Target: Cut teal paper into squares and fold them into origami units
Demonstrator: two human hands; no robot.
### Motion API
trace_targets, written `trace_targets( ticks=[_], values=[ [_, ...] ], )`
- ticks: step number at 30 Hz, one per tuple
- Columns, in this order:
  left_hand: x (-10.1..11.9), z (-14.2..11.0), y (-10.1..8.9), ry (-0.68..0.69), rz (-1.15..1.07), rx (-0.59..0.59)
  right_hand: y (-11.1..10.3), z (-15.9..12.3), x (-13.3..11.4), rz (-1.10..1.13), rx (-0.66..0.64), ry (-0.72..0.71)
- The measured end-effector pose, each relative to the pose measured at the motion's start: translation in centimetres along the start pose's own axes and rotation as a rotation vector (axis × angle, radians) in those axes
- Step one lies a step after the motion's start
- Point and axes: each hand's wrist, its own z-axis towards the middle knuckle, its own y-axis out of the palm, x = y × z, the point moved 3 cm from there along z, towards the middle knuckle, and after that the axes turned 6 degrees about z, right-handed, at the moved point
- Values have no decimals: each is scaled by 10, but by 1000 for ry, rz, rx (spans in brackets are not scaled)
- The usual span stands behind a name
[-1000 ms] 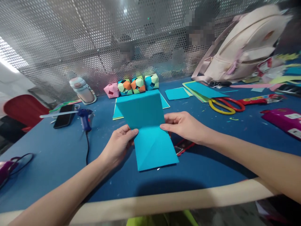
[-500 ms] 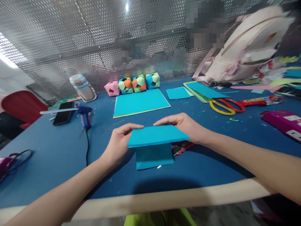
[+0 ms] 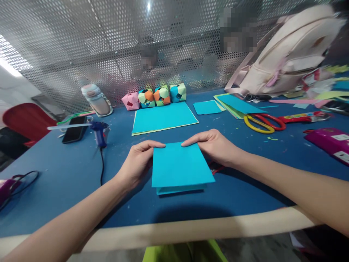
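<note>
A folded blue sheet of paper [image 3: 181, 165] is held between my two hands above the front of the table. Its upper flap lies tilted toward me, with a lower layer showing just beneath the near edge. My left hand [image 3: 140, 156] pinches the far left corner, thumb on top and the other fingers hidden below. At the far right corner, my right hand [image 3: 214, 145] grips the paper with its thumb near the fold. Partly covered by the paper and right hand, a small red-edged thing [image 3: 217, 168] lies on the table; its kind cannot be made out.
Behind lie a stack of blue sheets [image 3: 165, 118], several folded paper cubes [image 3: 162, 95] and smaller blue paper [image 3: 207, 107]. To the right are scissors [image 3: 259, 123], a purple case [image 3: 328, 142] and a backpack [image 3: 289, 54]. A glue gun [image 3: 100, 133], phone [image 3: 75, 130] and bottle [image 3: 96, 100] stand left.
The upper flap of the blue paper has come down toward the lower layer, so the gap between them is smaller. Both thumbs now rest over the far edge.
</note>
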Motion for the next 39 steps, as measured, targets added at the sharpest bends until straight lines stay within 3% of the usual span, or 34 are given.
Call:
trace_targets(
  ticks=[4,11,19,25,39],
  values=[
    [-4,0,6,-117,-121,-52,-3,0,-1,-171,8,-149],
    [-9,-2,22,-261,-244,-294,-15,-1,-5,-351,82,-360],
    [-16,4,9,-298,-240,-356,-21,-3,-6,-476,88,-483],
    [-12,1,11,-313,-234,-344,-19,-7,-11,-525,98,-515],
    [-7,-5,10,-335,-242,-317,-22,-5,-11,-534,129,-501]
  ],
)
